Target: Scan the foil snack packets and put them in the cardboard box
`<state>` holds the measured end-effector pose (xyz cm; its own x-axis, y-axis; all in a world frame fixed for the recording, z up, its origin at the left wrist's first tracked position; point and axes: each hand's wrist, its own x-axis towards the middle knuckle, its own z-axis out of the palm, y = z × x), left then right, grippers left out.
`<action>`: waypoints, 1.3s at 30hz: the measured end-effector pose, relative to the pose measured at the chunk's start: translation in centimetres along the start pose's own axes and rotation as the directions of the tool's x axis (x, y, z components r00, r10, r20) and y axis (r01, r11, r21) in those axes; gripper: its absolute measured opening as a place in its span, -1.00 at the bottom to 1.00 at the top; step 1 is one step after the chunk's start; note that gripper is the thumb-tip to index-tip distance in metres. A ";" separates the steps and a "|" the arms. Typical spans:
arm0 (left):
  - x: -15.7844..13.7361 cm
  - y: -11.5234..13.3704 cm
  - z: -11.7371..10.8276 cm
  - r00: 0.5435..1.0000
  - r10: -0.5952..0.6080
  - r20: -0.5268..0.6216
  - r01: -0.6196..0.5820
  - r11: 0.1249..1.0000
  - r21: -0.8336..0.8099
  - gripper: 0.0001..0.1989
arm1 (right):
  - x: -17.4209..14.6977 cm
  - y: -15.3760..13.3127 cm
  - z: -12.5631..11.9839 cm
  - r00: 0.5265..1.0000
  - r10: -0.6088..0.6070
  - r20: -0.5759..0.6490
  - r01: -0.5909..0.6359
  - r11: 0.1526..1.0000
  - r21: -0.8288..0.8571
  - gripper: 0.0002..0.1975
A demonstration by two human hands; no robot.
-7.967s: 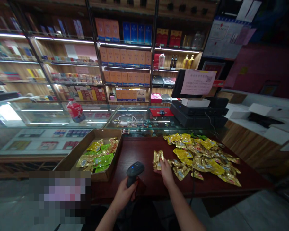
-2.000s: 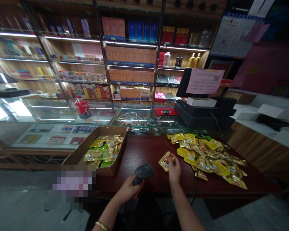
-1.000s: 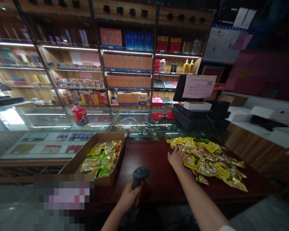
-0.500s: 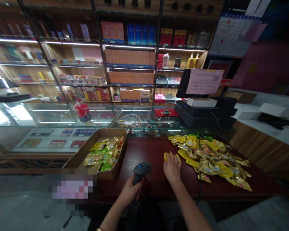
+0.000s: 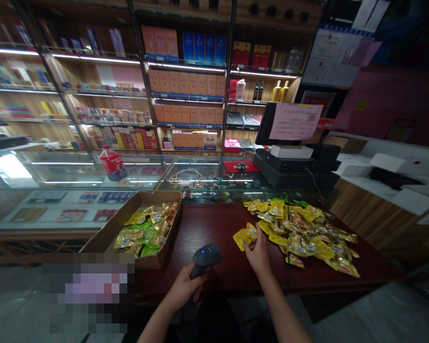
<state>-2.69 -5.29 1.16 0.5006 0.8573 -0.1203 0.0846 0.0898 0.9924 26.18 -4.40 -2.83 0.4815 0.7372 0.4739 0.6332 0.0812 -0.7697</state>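
Dark-red tabletop (image 5: 207, 218) | left hand (image 5: 183, 287) was wrapped round barcode scanner (image 5: 206, 256) | right hand (image 5: 258, 255) pinched yellow foil pouch (image 5: 240, 238) at scanner's 2 o'clock | likely risk: slick foil slipping that fingertip grip

Yellow packet (image 5: 240, 238) replaces gold
The right hand (image 5: 259, 252) now pinches it instead of a gold one; left of and beyond the left hand (image 5: 186, 286), the cardboard box (image 5: 156, 260) holds more gold packets (image 5: 163, 228).

held packet (image 5: 240, 239): yellow | scanner (image 5: 207, 257): dark grey | piled packets (image 5: 300, 243): gold, yellow, green | carton (image 5: 156, 262): brown | table (image 5: 203, 224): dark red
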 end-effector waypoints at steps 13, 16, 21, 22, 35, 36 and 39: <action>-0.1 -1.1 -0.7 0.999 -0.003 -0.041 0.001 0.998 -0.061 -0.54 | -1.0 -0.8 0.4 0.968 -0.244 0.059 0.251 0.947 -0.202 -0.27; -0.1 -1.4 -0.8 0.999 0.005 -0.035 -0.007 0.998 -0.057 -0.53 | -1.0 -1.2 0.3 0.974 -0.211 0.087 0.225 0.948 -0.223 -0.27; 0.0 -1.2 -0.5 0.998 0.021 -0.055 -0.026 0.996 -0.091 -0.53 | -0.8 -0.9 0.2 0.984 -0.132 0.122 0.149 0.978 -0.149 -0.29; 0.0 -1.0 -0.2 0.997 0.011 -0.080 -0.019 0.995 -0.102 -0.55 | -0.6 -0.4 0.1 0.990 -0.088 0.112 0.100 0.990 -0.101 -0.28; 1.5 -0.7 1.3 0.960 -0.093 -0.264 0.066 0.992 -0.111 -0.62 | 6.7 -14.7 10.2 0.863 0.057 0.502 -0.425 0.619 0.660 0.05; 1.5 -0.8 1.2 0.958 -0.091 -0.272 0.068 0.993 -0.094 -0.63 | 7.4 -16.7 11.5 0.843 -0.020 0.537 -0.405 0.632 0.660 0.02; 1.5 -0.7 0.9 0.959 -0.071 -0.276 0.058 0.997 -0.057 -0.63 | 9.0 -19.2 13.3 0.823 -0.039 0.566 -0.291 0.827 0.480 -0.14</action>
<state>-1.18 -4.51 0.26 0.2363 0.9551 -0.1785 0.0642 0.1680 0.9837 10.29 9.62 10.54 0.0288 0.9837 0.1777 0.0929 0.1744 -0.9803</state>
